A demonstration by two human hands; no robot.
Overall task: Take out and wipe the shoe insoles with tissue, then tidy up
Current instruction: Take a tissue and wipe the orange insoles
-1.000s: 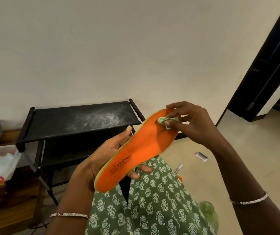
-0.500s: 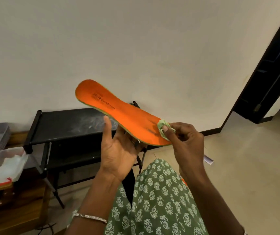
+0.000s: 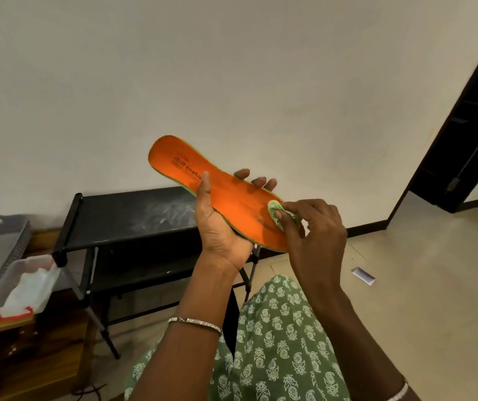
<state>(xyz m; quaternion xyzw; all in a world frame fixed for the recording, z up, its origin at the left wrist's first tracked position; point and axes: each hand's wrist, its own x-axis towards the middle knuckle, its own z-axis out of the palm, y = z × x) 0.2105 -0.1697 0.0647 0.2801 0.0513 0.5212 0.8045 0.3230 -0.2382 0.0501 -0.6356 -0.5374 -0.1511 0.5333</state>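
Head view. The insole (image 3: 232, 195) has an orange top face, a thin green edge and dark printing reading "AIR cushion" near its heel end. A darker smudge shows on the orange surface just left of the right hand's fingertips. It is held in the air at a slant: the heel end rises up and to the left past the left thumb, and the toe end drops to the right under the right hand.

The left hand (image 3: 220, 227) grips the insole at mid-length, with the thumb laid across the top face and the fingers curled behind, their tips showing over the far edge. The right hand (image 3: 316, 227) pinches a small wad of pale green tissue (image 3: 274, 208) between thumb and fingers and presses it onto the forefoot area, touching the orange surface.

A thin bangle (image 3: 194, 322) sits on the left wrist. A black shoe rack (image 3: 122, 215) with pale scuffs on its top shelf stands behind and below the left hand. A white paper scrap (image 3: 363, 275) lies on the floor, below and right of the right hand.
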